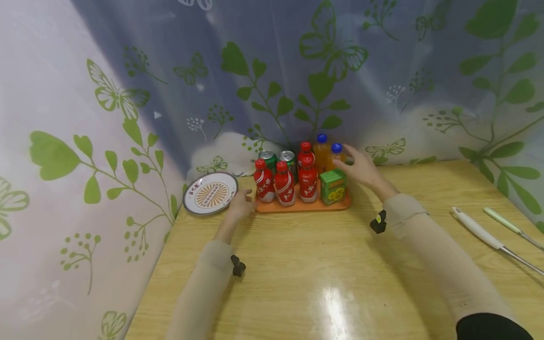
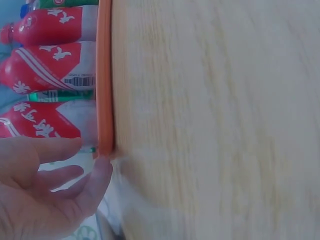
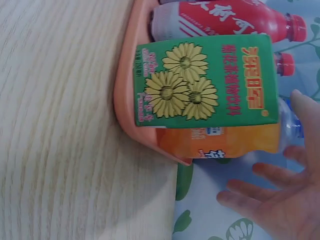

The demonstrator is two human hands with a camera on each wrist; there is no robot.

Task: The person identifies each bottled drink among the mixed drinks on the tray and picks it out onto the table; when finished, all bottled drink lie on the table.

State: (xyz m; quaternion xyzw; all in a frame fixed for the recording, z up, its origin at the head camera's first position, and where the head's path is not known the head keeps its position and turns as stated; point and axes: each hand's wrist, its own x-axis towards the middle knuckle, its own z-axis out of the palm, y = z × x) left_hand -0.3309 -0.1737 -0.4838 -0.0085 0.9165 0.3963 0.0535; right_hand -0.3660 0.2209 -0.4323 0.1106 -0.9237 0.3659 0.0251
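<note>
An orange tray (image 1: pixel 297 208) stands near the back of the table, holding several red bottles (image 1: pixel 284 186), two green cans (image 1: pixel 288 160), two orange-drink bottles (image 1: pixel 322 153) with blue caps, and a green drink carton (image 3: pixel 205 82) printed with yellow flowers. My left hand (image 1: pixel 241 204) is at the tray's left end. In the left wrist view a fingertip appears to touch the tray's corner, beside a red bottle (image 2: pixel 50 120). My right hand (image 1: pixel 361 167) has its fingers spread near the front orange-drink bottle (image 3: pixel 225 142); whether it touches the cap cannot be told.
A patterned plate (image 1: pixel 211 192) lies left of the tray, close to my left hand. Two long-handled utensils, one white-handled (image 1: pixel 478 228) and one green-handled (image 1: pixel 501 219), lie at the right. A leaf-and-butterfly printed curtain (image 1: pixel 263 61) hangs behind the wooden table (image 1: pixel 289 274).
</note>
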